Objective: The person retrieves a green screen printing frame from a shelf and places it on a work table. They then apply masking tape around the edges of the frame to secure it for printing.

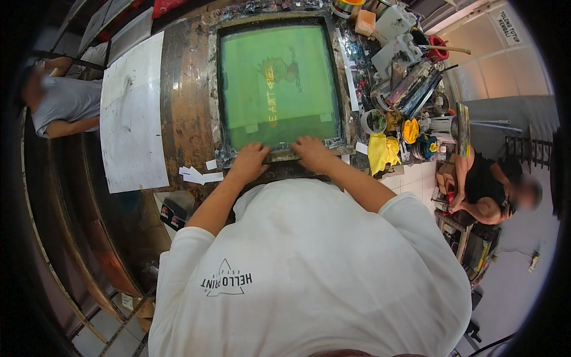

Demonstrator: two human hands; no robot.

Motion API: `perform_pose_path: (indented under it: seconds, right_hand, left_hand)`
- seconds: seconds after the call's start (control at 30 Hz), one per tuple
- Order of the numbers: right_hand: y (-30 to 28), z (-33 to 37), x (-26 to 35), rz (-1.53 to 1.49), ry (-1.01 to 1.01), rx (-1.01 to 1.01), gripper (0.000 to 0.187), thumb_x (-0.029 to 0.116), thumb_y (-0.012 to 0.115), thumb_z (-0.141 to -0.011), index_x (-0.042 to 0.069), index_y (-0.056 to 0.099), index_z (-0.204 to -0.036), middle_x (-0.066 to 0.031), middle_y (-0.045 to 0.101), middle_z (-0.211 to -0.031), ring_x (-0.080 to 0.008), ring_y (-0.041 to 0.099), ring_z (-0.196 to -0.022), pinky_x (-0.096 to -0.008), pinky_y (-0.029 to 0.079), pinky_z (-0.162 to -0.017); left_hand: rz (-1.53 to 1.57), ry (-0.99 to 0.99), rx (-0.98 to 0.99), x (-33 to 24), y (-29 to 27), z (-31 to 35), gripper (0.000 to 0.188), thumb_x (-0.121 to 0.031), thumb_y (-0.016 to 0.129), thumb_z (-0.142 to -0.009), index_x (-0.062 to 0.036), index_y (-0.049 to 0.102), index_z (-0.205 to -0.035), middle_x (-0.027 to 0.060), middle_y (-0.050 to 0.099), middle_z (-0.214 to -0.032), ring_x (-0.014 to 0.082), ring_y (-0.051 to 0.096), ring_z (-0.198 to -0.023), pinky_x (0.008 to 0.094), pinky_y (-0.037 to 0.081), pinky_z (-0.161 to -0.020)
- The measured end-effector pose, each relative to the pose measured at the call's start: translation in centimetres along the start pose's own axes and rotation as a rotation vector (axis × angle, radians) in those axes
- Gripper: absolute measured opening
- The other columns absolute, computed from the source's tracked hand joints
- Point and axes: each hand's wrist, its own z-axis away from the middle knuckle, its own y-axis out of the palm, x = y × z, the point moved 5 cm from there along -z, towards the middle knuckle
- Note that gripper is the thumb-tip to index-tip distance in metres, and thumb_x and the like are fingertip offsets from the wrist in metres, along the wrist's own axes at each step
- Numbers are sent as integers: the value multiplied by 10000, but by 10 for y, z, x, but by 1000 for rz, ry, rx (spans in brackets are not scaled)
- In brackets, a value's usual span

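Observation:
A screen printing frame [215,89] with green mesh lies flat on the worktable in front of me. A yellowish design and lettering show in the mesh [279,113]. My left hand [252,161] grips the near bar left of its middle, fingers curled over the edge. On the same bar, further right, rests my right hand [311,154], bent over it in a similar hold. The undersides of both hands are hidden, and neither holds a tool. Small white paper strips [199,175] lie by the frame's near left corner.
To the left is a large white board [135,119], with a person [68,107] beyond it. Ink tubs, jugs and squeegees [416,89] crowd the right side, with a yellow cloth [382,153] nearer me. Another person [491,184] sits at far right.

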Motion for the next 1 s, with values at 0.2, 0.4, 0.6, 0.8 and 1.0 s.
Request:
perform_pose_path:
  seconds: [0.2,0.4,0.6,0.8,1.0]
  right_hand:
    - [-12,8,0,-92,74,-68,543,339,803,-809,83,620,-1252,-145,636,-1157,-356,613,-1136,-502,502,-955]
    - [-13,50,-62,51,158,95,649,448,813,-801,47,598,-1264,-164,659,-1172,-349,626,-1163,-485,484,-994]
    - [-22,50,-70,238,-40,190,647,489,795,-807,42,590,-1227,-133,647,-1126,-299,627,-1127,-438,409,-1044]
    - [-19,61,-78,254,-84,95,642,455,800,-791,78,590,-1266,-100,647,-1158,-265,592,-1198,-452,386,-1086]
    - [-17,67,-74,358,-85,26,529,357,764,-811,88,613,-1241,-98,661,-1083,-267,640,-1123,-489,321,-1176]
  left_hand:
    - [52,-58,-87,3,13,-3,575,-374,822,-812,-34,614,-1226,178,583,-1163,378,582,-1128,495,496,-951]
    - [-293,-297,31,24,7,11,854,-751,685,-805,11,629,-1189,150,620,-1114,302,608,-1067,437,465,-933]
    - [-373,-99,2,36,-6,23,752,-689,686,-839,-8,657,-1156,125,615,-1101,278,600,-1084,466,343,-1065]
    - [-371,-98,-53,41,-4,39,656,-586,689,-880,-17,653,-1205,114,613,-1153,260,572,-1191,521,274,-1151]
    - [-404,22,-106,56,-1,43,650,-592,678,-895,-23,652,-1208,130,634,-1160,293,585,-1190,530,287,-1174]
